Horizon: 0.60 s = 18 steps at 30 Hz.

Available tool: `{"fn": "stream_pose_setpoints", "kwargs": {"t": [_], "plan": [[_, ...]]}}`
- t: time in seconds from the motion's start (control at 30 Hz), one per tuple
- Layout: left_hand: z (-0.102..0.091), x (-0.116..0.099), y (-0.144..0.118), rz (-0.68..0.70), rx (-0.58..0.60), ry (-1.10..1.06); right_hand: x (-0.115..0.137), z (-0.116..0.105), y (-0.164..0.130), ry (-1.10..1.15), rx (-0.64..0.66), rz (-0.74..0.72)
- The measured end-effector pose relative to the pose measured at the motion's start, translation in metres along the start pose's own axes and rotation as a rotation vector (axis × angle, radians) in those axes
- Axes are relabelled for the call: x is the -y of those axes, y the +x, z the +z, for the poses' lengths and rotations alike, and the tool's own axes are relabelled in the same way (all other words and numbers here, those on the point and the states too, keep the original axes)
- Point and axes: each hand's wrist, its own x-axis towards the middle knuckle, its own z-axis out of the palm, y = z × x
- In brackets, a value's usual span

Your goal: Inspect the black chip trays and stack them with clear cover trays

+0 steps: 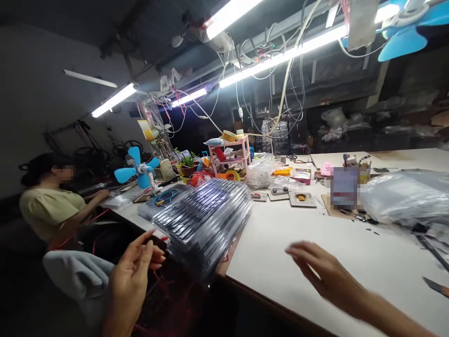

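My left hand [135,267] is raised at the table's near left edge, thumb and fingers closed together in a pinch. A small dark piece with white and red [161,236] shows at its fingertips, too small to name. Just beyond it lies a tall stack of clear plastic trays [206,210] with dark ribbed rows, overhanging the edge. My right hand [319,264] hovers over the white tabletop [270,248], fingers stretched out and slightly blurred, with nothing in them.
A large clear plastic bag [410,194] and a knife blade [435,284] lie at right. Small square plates [302,200] sit mid-table, before a pink shelf [229,152]. A blue fan [136,171] stands at left, near a seated person [52,206]. Cables [287,84] hang overhead.
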Motion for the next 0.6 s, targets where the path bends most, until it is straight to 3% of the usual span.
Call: {"fn": "stream_pose_setpoints", "kwargs": {"t": [0.07, 0.17, 0.27, 0.33, 0.43, 0.53, 0.6], "plan": [[-0.001, 0.011, 0.017, -0.083, 0.053, -0.016, -0.031, 0.025, 0.064, 0.051, 0.059, 0.105], [0.008, 0.023, 0.032, -0.217, 0.158, -0.037, -0.073, 0.066, 0.153, 0.049, 0.020, 0.215], [0.018, 0.034, 0.040, -0.294, 0.210, -0.067, -0.093, 0.096, 0.214, 0.076, 0.006, 0.328], [0.020, 0.042, 0.044, -0.300, 0.201, -0.079, -0.095, 0.107, 0.232, 0.111, 0.011, 0.401], [0.016, 0.052, 0.054, -0.288, 0.062, -0.119, -0.089, 0.108, 0.232, 0.159, -0.016, 0.542], [0.008, 0.049, 0.063, -0.409, -0.011, -0.252, -0.083, 0.099, 0.218, 0.258, -0.029, 0.687], [0.004, 0.040, 0.066, -0.519, -0.007, -0.296, -0.080, 0.091, 0.210, 0.402, 0.045, 0.760]]}}
